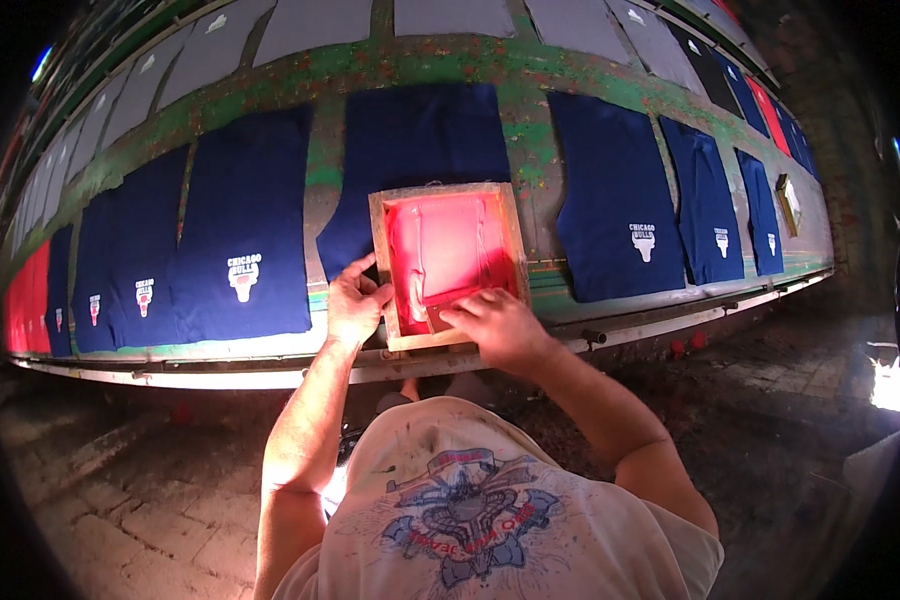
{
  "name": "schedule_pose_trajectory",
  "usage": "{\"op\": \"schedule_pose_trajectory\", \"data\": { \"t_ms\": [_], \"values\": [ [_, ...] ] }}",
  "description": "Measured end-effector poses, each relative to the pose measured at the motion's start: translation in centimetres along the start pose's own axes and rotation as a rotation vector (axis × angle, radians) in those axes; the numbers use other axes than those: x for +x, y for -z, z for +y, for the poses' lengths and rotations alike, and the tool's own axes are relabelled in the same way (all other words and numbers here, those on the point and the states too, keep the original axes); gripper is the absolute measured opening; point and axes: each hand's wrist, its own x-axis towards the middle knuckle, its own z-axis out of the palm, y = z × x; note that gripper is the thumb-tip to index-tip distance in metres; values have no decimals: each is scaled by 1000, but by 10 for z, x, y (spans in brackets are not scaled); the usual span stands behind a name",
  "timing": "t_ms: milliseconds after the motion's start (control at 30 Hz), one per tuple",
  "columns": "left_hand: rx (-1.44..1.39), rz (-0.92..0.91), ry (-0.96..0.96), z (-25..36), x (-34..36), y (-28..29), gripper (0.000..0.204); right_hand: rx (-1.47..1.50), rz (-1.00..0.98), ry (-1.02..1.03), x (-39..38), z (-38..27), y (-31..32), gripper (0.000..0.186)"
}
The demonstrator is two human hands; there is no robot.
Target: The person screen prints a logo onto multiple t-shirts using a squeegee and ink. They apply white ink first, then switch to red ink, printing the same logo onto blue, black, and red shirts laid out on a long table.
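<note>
The wooden frame sat on the bench before the person, over the lower part of a navy fabric panel; whatever lay directly beneath it was hidden. Red ink covered its mesh. The right hand had its grip clamped on a red-smeared squeegee near the frame's near end, its fingers masking much of the tool. The left hand touched the left rail, but whether its grip pinched the wood I could not tell. Grey panels beyond were cut off above.
</note>
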Motion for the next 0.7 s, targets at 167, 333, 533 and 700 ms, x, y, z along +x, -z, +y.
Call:
{"op": "schedule_pose_trajectory", "data": {
  "t_ms": [167, 333, 533, 700],
  "values": [
    [24, -35, -13, -1, 5, 3, 66, 120, -124, -158, 68, 49, 40, 53],
    [104, -7, 25, 6, 3, 1, 65, -101, 79, -238, 114, 78, 33, 56],
    [79, -41, -27, 7, -1, 2, 69, -156, 144, -113, 57, 43, -6, 48],
    [101, -3, -44, -1, 0, 2, 67, -69, 138, -86, 13, 4, -18, 49]
  ]
}}
